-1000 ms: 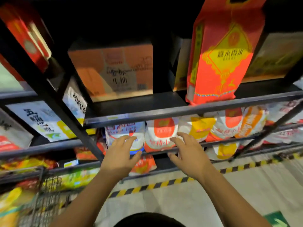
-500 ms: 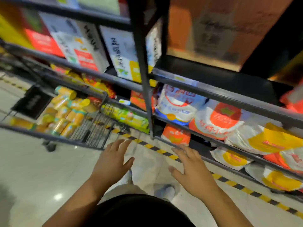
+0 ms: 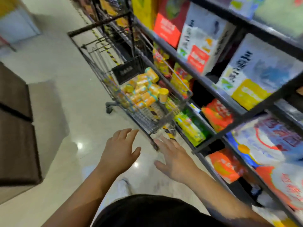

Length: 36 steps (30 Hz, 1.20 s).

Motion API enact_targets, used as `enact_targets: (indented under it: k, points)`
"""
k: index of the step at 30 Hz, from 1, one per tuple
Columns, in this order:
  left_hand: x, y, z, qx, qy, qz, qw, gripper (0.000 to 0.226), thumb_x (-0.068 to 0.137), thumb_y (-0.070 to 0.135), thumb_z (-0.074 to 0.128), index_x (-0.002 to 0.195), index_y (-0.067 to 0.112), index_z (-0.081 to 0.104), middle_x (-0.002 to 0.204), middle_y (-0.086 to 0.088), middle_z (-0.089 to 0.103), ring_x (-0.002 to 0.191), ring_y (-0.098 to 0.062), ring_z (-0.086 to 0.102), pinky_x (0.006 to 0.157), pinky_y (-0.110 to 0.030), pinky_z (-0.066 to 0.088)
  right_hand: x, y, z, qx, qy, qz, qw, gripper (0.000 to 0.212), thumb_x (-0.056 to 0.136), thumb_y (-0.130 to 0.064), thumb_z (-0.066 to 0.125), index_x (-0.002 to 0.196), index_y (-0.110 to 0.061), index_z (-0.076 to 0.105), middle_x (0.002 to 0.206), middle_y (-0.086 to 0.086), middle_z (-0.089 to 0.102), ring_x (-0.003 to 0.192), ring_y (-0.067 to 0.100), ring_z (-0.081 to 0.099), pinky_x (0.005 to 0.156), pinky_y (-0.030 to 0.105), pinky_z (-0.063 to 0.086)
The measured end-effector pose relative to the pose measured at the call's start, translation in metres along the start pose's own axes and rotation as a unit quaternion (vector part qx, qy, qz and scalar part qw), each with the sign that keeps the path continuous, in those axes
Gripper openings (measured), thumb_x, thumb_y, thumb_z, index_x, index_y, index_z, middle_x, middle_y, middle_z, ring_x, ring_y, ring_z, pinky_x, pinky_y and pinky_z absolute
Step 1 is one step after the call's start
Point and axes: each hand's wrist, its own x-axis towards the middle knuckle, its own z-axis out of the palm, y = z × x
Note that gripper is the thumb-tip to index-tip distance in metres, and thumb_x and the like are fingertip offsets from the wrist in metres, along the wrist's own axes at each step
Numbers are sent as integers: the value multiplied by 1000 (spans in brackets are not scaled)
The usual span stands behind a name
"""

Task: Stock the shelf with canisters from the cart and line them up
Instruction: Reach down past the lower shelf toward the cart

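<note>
Both hands, left hand [image 3: 118, 149] and right hand [image 3: 176, 158], are spread and holding nothing, probably because they're reaching toward the cart [image 3: 152, 123] for more canisters [image 3: 144, 91] to put on the shelf [image 3: 218, 94].

Person, worn items and visible parts.
1. Black garment [image 3: 147, 212]: plain dark fabric.
2. Shoe [image 3: 123, 189]: whitish with darker trim, blurred, just above the garment's upper edge.
3. Left forearm [image 3: 82, 194] and right forearm [image 3: 221, 199]: uncovered, either side of the garment.
4. Left hand [image 3: 120, 151] and right hand [image 3: 177, 158]: bare.

Wire cart [image 3: 147, 119] on glossy floor [image 3: 65, 79], heaped with yellow canisters [image 3: 144, 90], beside black shelving [image 3: 229, 97] holding boxes [image 3: 203, 43] and bags [image 3: 218, 115].
</note>
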Motion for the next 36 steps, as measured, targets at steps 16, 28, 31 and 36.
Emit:
enact_targets:
  k: [16,28,31,36]
  points:
    - [10,-203,-29,-28,25,-36,999,57,85,46,48,133,17,62,126,-5,67,112,-30,64,85,-47,56,181,-157,1,-6,16,-21,1000,74,97,-50,55,159,-31,19,166,-4,18,152,21,16,121,38,21]
    - [200,-241,-32,21,-45,-72,996,60,98,44,49,152,26,32,154,-2,39,138,-26,36,106,-42,33,224,-117,-64,15,42,-20,999,72,96,-57,54,158,-34,24,162,-14,20,147,4,11,113,19,13]
    - [244,-256,-43,43,-57,-86,994,59,98,45,47,152,26,32,153,-3,40,137,-27,37,105,-42,35,271,-101,-82,33,41,-19,998,79,89,-63,49,157,-30,27,162,-11,23,147,7,14,114,18,11]
    - [289,-274,-66,50,-50,-81,994,60,97,46,49,152,28,33,154,0,41,137,-25,38,107,-40,37,360,-77,-109,36,14,-21,999,77,95,-59,52,159,-28,22,165,-4,21,150,17,16,120,31,16]
